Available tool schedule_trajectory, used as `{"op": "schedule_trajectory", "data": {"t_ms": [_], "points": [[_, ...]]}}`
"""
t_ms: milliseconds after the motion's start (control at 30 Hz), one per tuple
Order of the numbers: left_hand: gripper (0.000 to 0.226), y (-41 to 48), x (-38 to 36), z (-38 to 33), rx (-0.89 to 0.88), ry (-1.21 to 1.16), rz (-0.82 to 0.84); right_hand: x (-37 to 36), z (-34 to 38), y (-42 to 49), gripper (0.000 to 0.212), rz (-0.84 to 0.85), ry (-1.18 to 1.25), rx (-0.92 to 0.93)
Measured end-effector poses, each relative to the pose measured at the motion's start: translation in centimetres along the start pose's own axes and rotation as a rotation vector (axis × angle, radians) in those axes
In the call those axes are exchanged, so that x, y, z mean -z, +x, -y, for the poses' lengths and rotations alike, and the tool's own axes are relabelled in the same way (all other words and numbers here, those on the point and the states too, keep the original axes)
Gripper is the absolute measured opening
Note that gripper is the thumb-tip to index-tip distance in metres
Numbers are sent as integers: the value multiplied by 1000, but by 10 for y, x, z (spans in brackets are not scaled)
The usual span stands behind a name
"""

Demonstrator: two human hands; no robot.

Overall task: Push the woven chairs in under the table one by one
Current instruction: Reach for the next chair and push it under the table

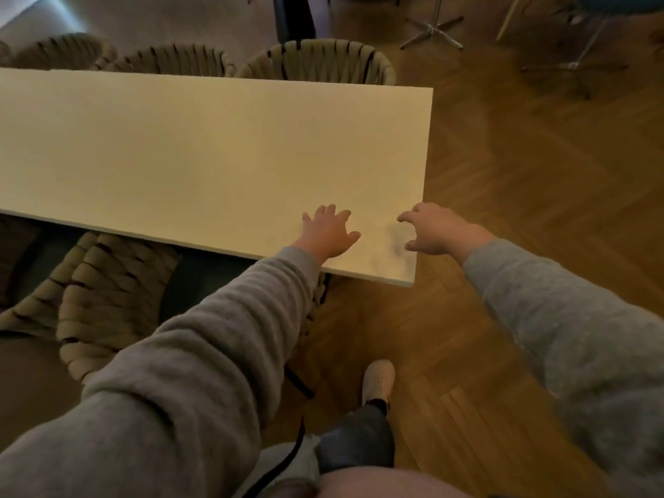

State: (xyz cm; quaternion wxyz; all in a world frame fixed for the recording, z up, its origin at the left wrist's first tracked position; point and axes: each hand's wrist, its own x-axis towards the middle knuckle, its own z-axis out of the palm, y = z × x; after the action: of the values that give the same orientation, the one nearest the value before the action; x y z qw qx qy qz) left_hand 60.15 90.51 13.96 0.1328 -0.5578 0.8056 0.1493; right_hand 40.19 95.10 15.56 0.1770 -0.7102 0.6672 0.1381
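Left hand (328,231) spread over table (179,156) edge, right hand (436,230) past corner

No readable text anywhere.

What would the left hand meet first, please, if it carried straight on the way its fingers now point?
The left hand points across the bare white rectangular tabletop. Nothing lies in that line on the surface; past the far edge it would meet the tucked-in beige woven chair back, though depth is hard to judge.
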Motion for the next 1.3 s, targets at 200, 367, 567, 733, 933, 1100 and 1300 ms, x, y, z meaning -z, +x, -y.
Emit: {"op": "schedule_trajectory", "data": {"t_ms": [200, 367, 567, 733, 933, 1100, 1300], "points": [[61, 73, 25, -17, 44, 22, -11, 43, -45, 70, 67, 28, -33, 40], [61, 124, 45, -30, 106, 10, 2, 72, -84, 121, 69, 45, -48, 102], [60, 188, 58, -56, 239, -32, -5, 99, -141, 181, 72, 44, -116, 224], [60, 241, 72, -100, 395, -90, -35, 133, -206, 232, 80, 30, -221, 352], [61, 290, 86, -160, 503, -154, -42, 168, -275, 287, 89, 33, -294, 501], [63, 333, 103, -170, 571, -194, -23, 186, -298, 341, 99, 21, -331, 632], [66, 413, 130, -144, 635, -189, -38, 225, -298, 440, 106, 7, -387, 731]]}}
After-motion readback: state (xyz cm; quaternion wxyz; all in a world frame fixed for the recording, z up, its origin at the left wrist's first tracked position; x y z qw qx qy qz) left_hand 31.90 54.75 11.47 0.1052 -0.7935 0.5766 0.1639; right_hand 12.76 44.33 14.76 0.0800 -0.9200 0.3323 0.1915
